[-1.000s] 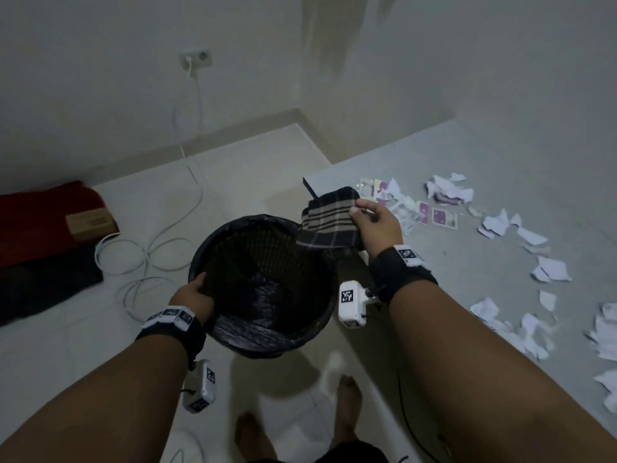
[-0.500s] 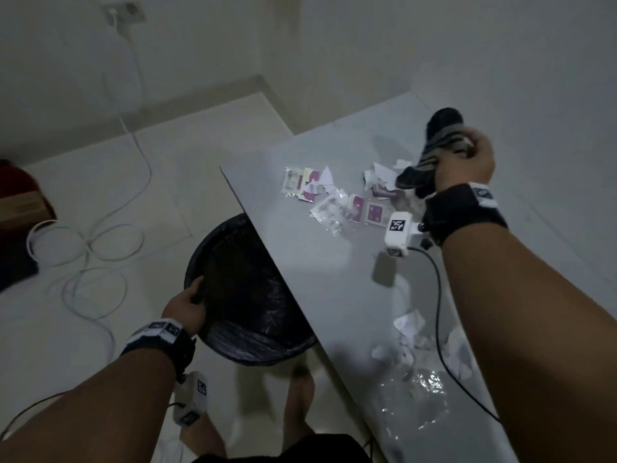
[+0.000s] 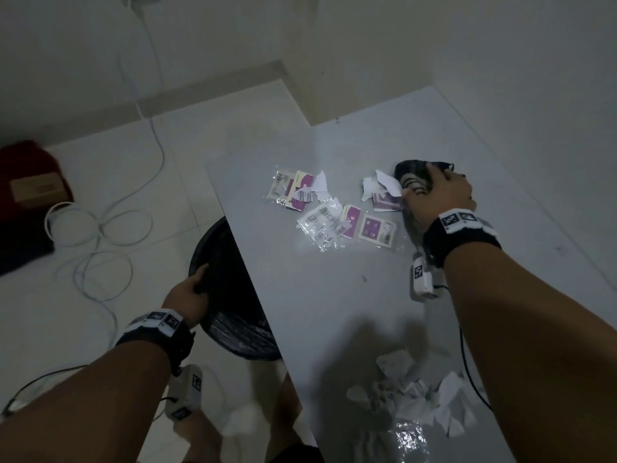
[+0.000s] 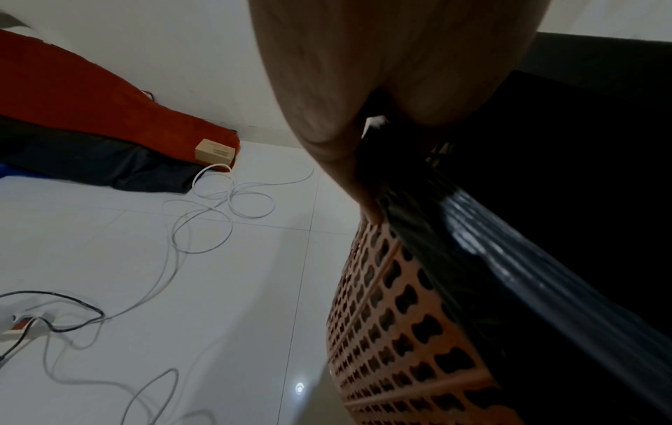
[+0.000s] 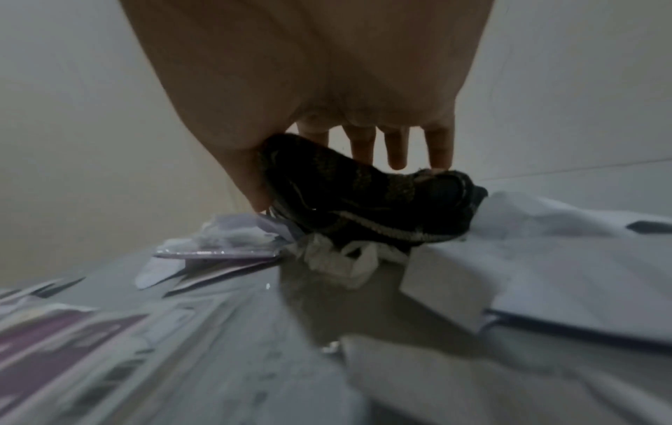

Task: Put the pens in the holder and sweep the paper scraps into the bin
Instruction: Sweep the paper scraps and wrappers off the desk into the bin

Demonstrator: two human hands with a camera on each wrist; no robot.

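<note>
While the right hand [image 3: 440, 195] presses a bunched dark cloth [image 3: 412, 180] onto the paper scraps [image 3: 380, 188] on the table [image 3: 334, 295], the left hand [image 3: 187, 295] has its grip clamped on the bin [image 3: 230, 315] rim, just below the table edge. A skewed sweep would likely drop scraps beside the bin.
</note>
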